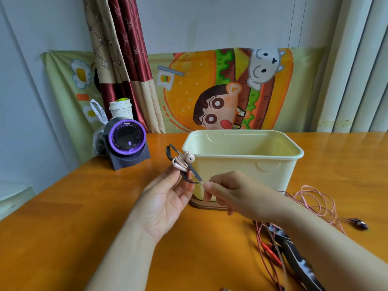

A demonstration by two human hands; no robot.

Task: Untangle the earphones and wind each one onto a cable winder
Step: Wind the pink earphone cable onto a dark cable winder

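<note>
Notably, head view: cable winder [195, 173] with pink earphone [180, 163] wound on was gripped by left hand [168, 198] above the table [63, 206]; its loose end [201, 182] was pinched by right hand [231, 192]. If released untucked, coils could be sprung loose.

Bin [273, 177] at table [63, 217] centre; fan [127, 139] to its left, cup [121, 110] behind the fan; tangled earphones [315, 203] to its right.

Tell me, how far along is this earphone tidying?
No finished winder shows yet. In hand: the pale pink earphone is nearly wound on the black cable winder gripped by the left hand; the right hand pinches its cable end. Left: the loose pink cable and red braided cable tangled on the wooden table.
</note>
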